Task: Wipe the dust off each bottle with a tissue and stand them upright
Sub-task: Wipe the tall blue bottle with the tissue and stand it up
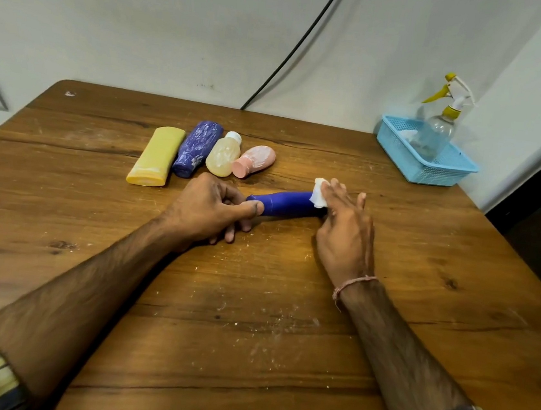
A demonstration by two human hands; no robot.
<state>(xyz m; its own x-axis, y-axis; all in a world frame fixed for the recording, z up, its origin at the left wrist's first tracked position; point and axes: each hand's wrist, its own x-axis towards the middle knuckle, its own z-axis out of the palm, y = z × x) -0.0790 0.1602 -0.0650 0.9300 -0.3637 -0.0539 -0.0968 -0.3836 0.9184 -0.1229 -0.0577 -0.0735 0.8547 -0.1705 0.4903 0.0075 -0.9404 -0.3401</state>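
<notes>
Wooden table (249, 320) had four dusty bottles (196, 149) lying behind and a blue basket (434, 178) far right. Blue bottle (286, 203) lay crosswise, cap end left. Left hand (204, 207) gripped that end; right hand (346, 233) pressed tissue (319, 195) on it, fingers straight.

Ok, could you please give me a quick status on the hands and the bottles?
Left hand grips blue bottle by its end, held sideways. Right hand presses tissue on it. Four dusty bottles wait, none upright.
</notes>
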